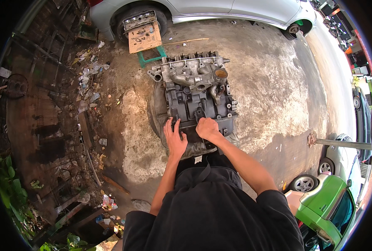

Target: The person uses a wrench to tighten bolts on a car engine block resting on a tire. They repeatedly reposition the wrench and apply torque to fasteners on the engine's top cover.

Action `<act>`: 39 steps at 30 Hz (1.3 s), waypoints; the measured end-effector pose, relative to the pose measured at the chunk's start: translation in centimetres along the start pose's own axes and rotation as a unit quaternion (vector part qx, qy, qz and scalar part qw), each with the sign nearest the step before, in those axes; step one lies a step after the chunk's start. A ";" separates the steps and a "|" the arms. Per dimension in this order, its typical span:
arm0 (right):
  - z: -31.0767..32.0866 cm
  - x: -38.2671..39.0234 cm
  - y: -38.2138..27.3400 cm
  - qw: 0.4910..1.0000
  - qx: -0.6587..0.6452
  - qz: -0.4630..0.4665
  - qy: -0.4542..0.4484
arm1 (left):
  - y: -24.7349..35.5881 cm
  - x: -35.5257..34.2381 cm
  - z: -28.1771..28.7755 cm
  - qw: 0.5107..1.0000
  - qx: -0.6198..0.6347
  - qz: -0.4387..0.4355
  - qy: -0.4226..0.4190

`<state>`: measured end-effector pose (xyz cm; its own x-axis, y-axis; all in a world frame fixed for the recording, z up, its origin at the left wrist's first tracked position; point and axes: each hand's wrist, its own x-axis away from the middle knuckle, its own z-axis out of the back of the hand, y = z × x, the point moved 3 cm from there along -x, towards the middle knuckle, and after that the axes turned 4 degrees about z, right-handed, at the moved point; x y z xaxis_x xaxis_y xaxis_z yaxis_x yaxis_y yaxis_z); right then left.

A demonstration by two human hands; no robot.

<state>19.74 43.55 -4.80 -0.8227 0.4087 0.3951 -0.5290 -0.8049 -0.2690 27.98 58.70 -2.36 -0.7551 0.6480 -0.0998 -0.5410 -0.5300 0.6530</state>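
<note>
In front of me lies a car engine, its dark engine block nearest to me and a silver-grey intake manifold with the cylinder head beyond it. My left hand rests on the near left edge of the block, thumb and fingers apart and holding nothing. Over the near middle of the block, my right hand is closed in a fist. Whatever it grips, if anything, is hidden by the fingers. A dark bracket-like part shows just beyond the right knuckles.
Under the engine is a dark round tyre-like support. Farther off, a green stool carries cardboard and a metal engine part. A silver car stands behind. Litter lies left; a green vehicle stands right.
</note>
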 end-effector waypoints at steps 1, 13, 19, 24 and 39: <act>-0.1 -0.2 0.3 0.999 -0.005 -0.002 -0.037 | 0.0 0.0 0.0 1.000 0.013 0.007 0.006; -0.1 1.5 1.4 0.479 -0.803 -0.348 -0.065 | -2.4 2.7 -4.8 0.904 0.269 0.199 -0.265; -0.1 1.6 2.1 0.509 -0.796 -0.311 -0.106 | -4.1 5.0 -10.9 0.711 0.492 0.330 -0.380; 0.2 1.6 2.0 0.527 -0.786 -0.309 -0.095 | -3.5 4.9 -11.2 0.708 0.461 0.349 -0.405; 0.6 1.4 2.0 0.572 -0.751 -0.320 -0.078 | -2.3 3.2 -9.2 0.747 0.385 0.366 -0.400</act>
<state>17.66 42.28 -4.24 -0.3933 0.2747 0.8774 -0.3910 0.8137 -0.4301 23.38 57.00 -11.13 -0.1151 0.6219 0.7746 0.5132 -0.6304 0.5824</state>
